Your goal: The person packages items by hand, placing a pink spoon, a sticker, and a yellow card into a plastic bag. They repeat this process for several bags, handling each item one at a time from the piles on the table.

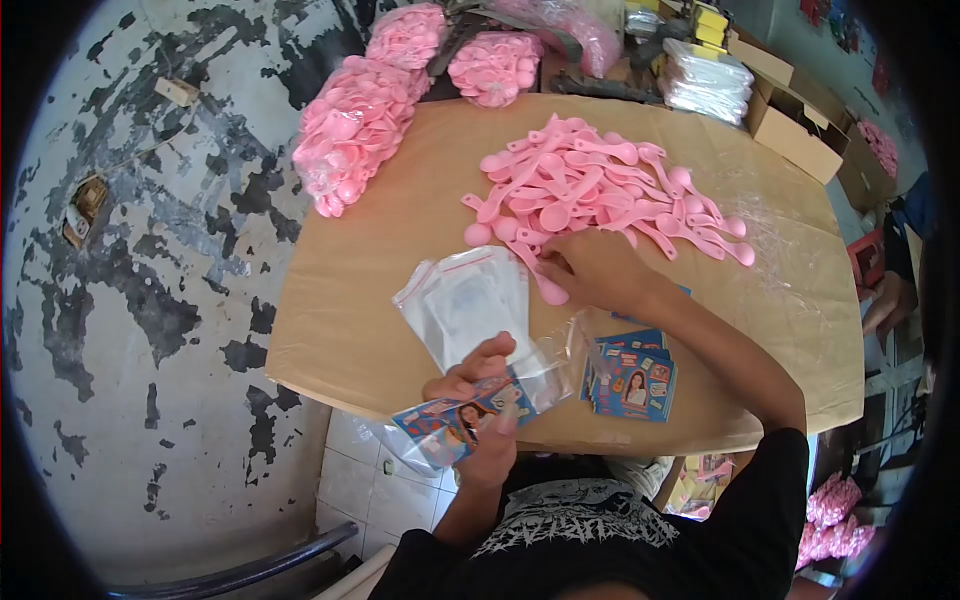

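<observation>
My left hand [478, 400] grips a clear bag [425, 440] with a blue card [462, 415] inside, held at the near edge of the table [340, 330]. My right hand [597, 268] is at the near side of the pink spoons [600, 190], its fingers bent over a spoon [548, 287]; I cannot tell whether they have closed on it. Flat empty bags [470, 305] lie between my hands and the wall [180, 300]. More cards [636, 385] sit stacked below my right forearm, on the table.
</observation>
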`<action>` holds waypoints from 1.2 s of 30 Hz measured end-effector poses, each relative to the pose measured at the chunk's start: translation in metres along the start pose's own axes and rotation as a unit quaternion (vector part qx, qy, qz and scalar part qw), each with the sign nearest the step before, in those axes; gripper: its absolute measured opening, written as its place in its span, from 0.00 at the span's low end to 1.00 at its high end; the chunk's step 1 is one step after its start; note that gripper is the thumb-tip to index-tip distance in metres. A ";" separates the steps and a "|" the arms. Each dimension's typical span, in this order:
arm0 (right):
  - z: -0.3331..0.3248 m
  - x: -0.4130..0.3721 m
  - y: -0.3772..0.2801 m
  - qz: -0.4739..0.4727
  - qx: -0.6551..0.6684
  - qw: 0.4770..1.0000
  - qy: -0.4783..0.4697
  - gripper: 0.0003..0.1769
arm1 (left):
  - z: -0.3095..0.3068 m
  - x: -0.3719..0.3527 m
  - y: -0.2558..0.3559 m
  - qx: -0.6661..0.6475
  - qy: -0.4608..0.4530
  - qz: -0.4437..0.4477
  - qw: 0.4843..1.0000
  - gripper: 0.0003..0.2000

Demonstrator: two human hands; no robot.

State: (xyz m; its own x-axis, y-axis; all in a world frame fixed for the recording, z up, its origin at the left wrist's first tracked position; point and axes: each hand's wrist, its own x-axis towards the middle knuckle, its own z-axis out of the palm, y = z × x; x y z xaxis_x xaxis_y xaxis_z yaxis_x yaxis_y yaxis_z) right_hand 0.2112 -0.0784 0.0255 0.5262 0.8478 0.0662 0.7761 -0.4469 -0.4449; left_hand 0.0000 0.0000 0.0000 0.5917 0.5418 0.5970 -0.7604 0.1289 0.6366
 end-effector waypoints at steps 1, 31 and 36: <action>0.009 0.009 -0.001 -0.003 -0.048 0.998 0.032 0.16 | 0.003 -0.001 0.000 0.021 0.001 -0.001 1.000 0.22; -0.072 -0.109 -0.026 -0.212 0.335 0.914 0.081 0.10 | 0.012 0.002 0.003 -0.216 0.067 -0.142 0.964 0.24; -0.072 -0.111 -0.051 -0.236 0.303 0.923 0.020 0.14 | 0.033 -0.011 -0.013 -0.337 0.038 -0.200 0.919 0.26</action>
State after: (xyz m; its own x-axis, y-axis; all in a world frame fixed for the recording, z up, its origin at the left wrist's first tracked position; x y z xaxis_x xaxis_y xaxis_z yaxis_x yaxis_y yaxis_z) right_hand 0.1383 -0.1703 0.1046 0.2007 0.8911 0.4071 0.5920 0.2208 -0.7751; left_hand 0.0118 -0.0347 0.0012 0.8592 0.3917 0.3291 -0.4940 0.8025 0.3347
